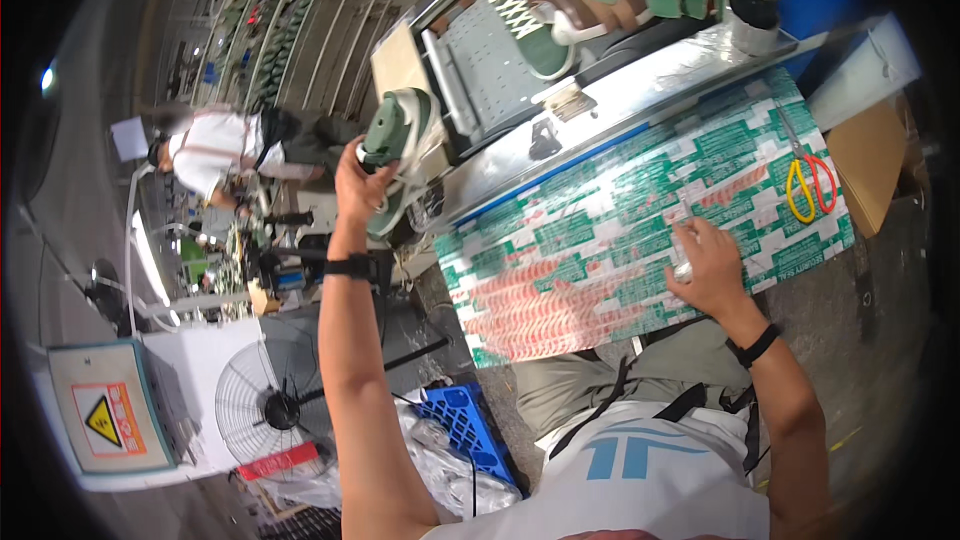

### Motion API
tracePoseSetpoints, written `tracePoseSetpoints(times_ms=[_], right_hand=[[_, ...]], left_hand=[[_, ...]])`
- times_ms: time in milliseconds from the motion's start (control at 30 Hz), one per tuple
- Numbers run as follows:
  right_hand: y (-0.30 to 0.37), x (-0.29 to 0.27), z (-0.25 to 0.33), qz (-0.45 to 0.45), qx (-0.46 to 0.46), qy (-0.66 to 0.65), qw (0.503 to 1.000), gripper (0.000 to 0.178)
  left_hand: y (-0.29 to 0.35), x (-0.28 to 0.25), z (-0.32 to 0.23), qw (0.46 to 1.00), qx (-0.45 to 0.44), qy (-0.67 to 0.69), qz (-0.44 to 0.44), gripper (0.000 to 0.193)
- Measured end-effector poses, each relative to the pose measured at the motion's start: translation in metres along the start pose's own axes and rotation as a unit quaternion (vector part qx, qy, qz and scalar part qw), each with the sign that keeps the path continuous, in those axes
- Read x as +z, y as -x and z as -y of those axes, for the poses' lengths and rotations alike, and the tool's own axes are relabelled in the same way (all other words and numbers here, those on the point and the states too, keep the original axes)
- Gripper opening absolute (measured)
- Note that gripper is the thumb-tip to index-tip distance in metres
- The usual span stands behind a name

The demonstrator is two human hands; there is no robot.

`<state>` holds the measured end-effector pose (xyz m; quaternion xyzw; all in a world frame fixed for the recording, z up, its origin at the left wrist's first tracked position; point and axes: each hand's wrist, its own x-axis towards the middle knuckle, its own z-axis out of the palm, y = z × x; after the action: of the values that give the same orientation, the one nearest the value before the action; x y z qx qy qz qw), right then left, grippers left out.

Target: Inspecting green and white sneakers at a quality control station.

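Shoe [388, 135], green, sits clamped by fingers of left hand [357, 192] off far-left corner of table [515, 255], likely for steadiness; right hand [714, 268] curls there (cannot tell whether fingers grip anything); scissors [799, 153] lie within reach.

A black lightning bolt marks the yellow triangular warning sign [103, 424] on an orange-and-white label [127, 406], fixed to a pale box [90, 367] across the workshop from this onlooker. Repeated lines of small white capitals on green blocks run over the tabletop [600, 230], where red print appears blurred. A bold blue emblem [640, 455] spans a pale shirt [590, 495].
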<state>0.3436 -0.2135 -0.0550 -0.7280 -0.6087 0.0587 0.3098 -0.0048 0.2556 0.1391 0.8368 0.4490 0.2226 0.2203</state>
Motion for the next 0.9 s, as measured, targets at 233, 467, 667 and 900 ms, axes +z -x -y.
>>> tracePoseSetpoints(times_ms=[233, 467, 667, 900], right_hand=[[-0.004, 0.003, -0.001, -0.042, -0.028, -0.007, 0.999, 0.051], [-0.004, -0.003, -0.006, -0.027, -0.005, 0.000, 1.000, 0.048], [-0.008, -0.001, -0.002, -0.018, 0.006, -0.009, 1.000, 0.048], [-0.012, 0.000, -0.002, -0.022, -0.001, 0.014, 1.000, 0.045]], left_hand=[[-0.085, 0.042, 0.033, 0.935, -0.070, -0.347, -0.032, 0.071], [-0.138, 0.228, -0.099, 0.995, -0.050, -0.013, 0.083, 0.076], [-0.203, 0.280, -0.098, 0.934, -0.210, 0.230, 0.175, 0.046], [-0.187, 0.279, -0.113, 0.925, -0.177, 0.316, 0.110, 0.063]])
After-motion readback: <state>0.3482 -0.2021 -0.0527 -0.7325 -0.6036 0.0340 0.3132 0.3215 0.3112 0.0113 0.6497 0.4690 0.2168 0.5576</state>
